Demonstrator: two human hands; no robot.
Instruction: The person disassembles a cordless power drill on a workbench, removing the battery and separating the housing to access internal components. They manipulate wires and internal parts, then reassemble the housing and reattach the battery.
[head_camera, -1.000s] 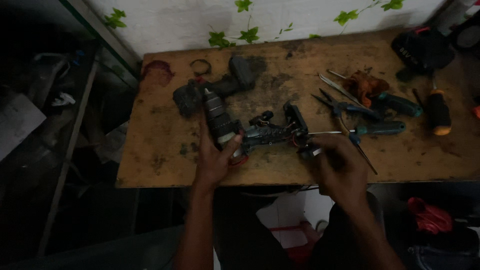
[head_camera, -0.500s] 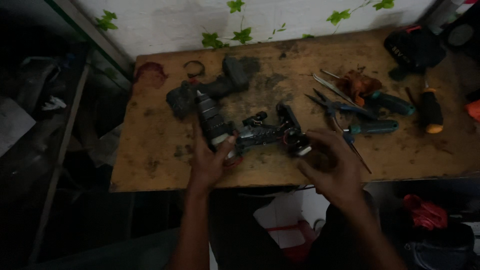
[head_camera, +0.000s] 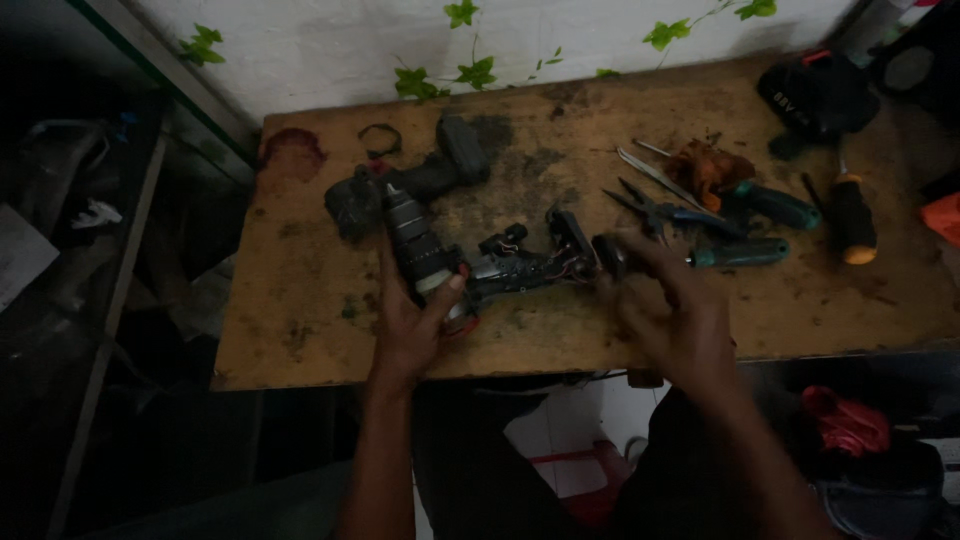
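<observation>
**Two hands working at a stripped-down drill on a worn bench**

The left hand (head_camera: 415, 325) is gripping the motor and chuck assembly (head_camera: 425, 255), fingers wrapped round its lower end with the thumb pressing near a red ring, so the cylinder is slanting away toward the far left. Trailing off to the right of that cylinder is the black switch and wiring block (head_camera: 535, 262), which is lying on the wooden table (head_camera: 300, 330) between the two hands. The right hand (head_camera: 670, 315) is hovering just right of that block with its fingers spread and loosely curled; it is blurred, and I cannot tell whether the fingertips are pinching a small dark part at the block's end or merely touching it.

Farther back, just beyond the left hand, the empty dark drill housing (head_camera: 410, 185) is lying on its side. Over to the right, well apart from the left hand, are sitting pliers (head_camera: 665, 212), a green-handled screwdriver (head_camera: 740, 253), another with an orange-and-black handle (head_camera: 852, 218), and a rust-coloured rag (head_camera: 712, 165). A leafy vine is running along the white wall (head_camera: 300, 50) behind.
</observation>
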